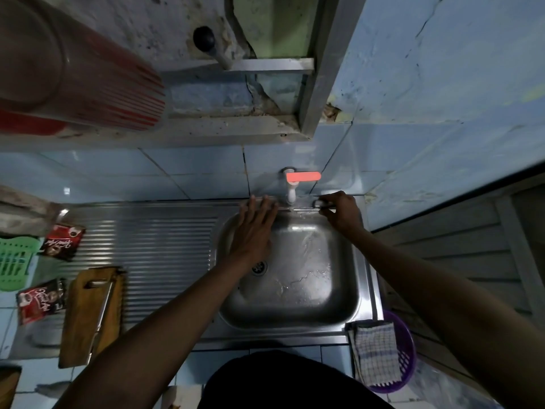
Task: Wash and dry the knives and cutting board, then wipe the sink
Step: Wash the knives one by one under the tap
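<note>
Right hand (342, 211) grips a knife (324, 205) at the sink (365, 290) back rim; left hand (253, 228) flat, fingers spread. Cutting board (88, 314) lies on the drainer. Drying and sink wiping apparently remain.

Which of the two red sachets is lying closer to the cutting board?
The lower sachet, just left of the cutting board. The upper sachet lies farther up on the ribbed drainboard, beside the green basket.
</note>
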